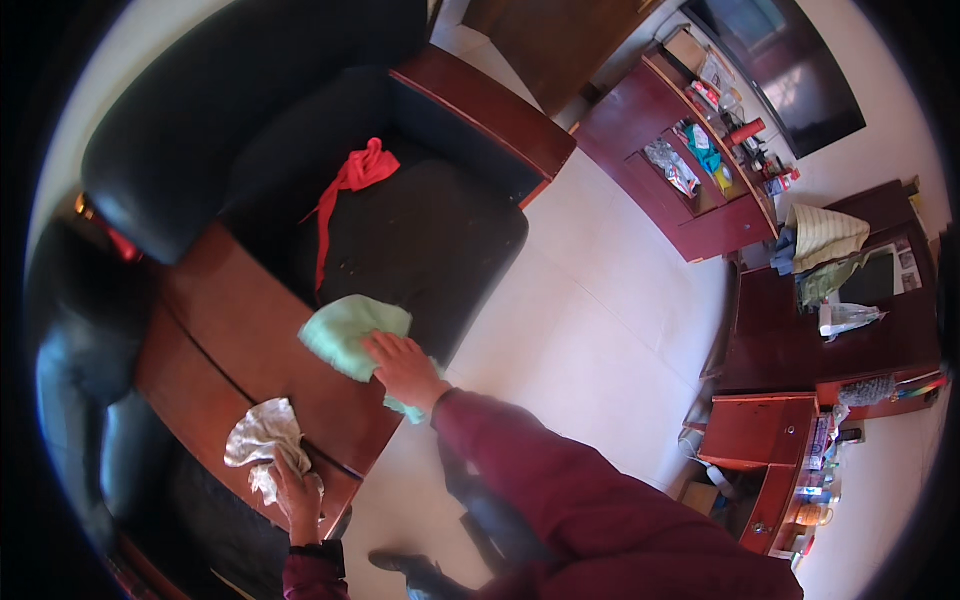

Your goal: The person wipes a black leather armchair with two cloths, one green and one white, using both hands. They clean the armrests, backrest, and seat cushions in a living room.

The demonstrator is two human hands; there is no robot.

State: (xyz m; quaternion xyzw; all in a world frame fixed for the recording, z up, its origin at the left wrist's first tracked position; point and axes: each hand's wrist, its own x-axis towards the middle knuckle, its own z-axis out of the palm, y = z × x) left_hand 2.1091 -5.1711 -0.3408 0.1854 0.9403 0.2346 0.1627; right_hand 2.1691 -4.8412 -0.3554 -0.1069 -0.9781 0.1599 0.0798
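My right hand [406,367], in a maroon sleeve, grips a light green cloth [349,330] over the edge of a reddish-brown wooden armrest [232,292]. Part of the cloth fans out beyond my fingers and another part hangs below the palm. Lower left, my left hand [295,487] has hold of a crumpled whitish cloth [264,431] that lies on the neighbouring armrest top [184,375]. A dark seam runs between the two wooden tops. On the black sofa seat [420,240] beyond lies a knotted red cloth strip [360,169], touched by neither hand.
Black padded backrests [187,127] rise along the left. Another wooden armrest [487,105] bounds the seat's far side. Past the pale tiled floor [577,300] stand a cluttered maroon cabinet [622,142], a wall television [795,75], a dark wooden desk [780,345] and a small drawer unit [761,427].
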